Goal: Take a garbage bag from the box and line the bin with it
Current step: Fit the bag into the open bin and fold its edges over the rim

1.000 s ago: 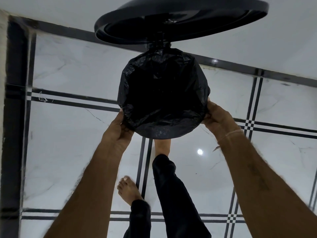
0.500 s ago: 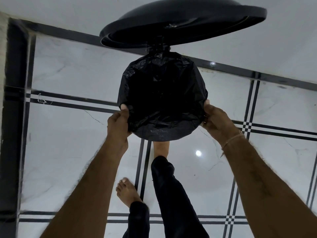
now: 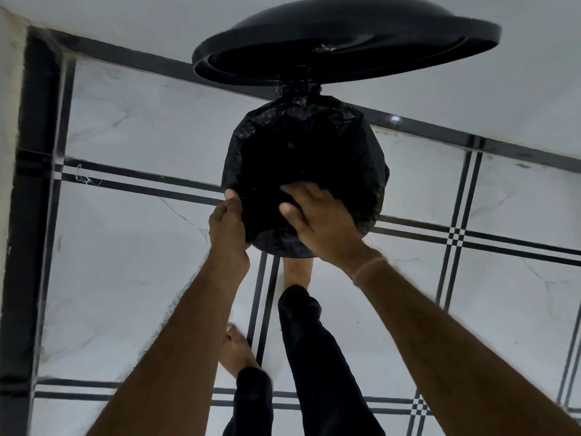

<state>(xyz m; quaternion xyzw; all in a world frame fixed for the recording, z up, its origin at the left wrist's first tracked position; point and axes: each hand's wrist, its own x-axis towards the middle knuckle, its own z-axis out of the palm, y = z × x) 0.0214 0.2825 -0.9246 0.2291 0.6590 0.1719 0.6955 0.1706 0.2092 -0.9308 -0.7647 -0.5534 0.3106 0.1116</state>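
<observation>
A black garbage bag (image 3: 314, 152) is stretched over the round rim of a pedal bin, whose body it hides. The bin's black lid (image 3: 345, 48) stands raised behind it. My left hand (image 3: 228, 225) grips the bag at the rim's near left edge. My right hand (image 3: 320, 221) lies over the near part of the opening, fingers spread and reaching down into the bag. One foot (image 3: 297, 272) is tucked under the bin's front. The box of bags is out of view.
White marble floor (image 3: 471, 294) with black stripe inlays lies all around. A white wall (image 3: 125, 20) with a black skirting runs behind the bin. My other bare foot (image 3: 235, 347) rests on the floor nearer to me.
My right hand left the bin's right rim and moved left over the opening, into the bag. My left hand slid slightly along the left rim, still holding the bag.
</observation>
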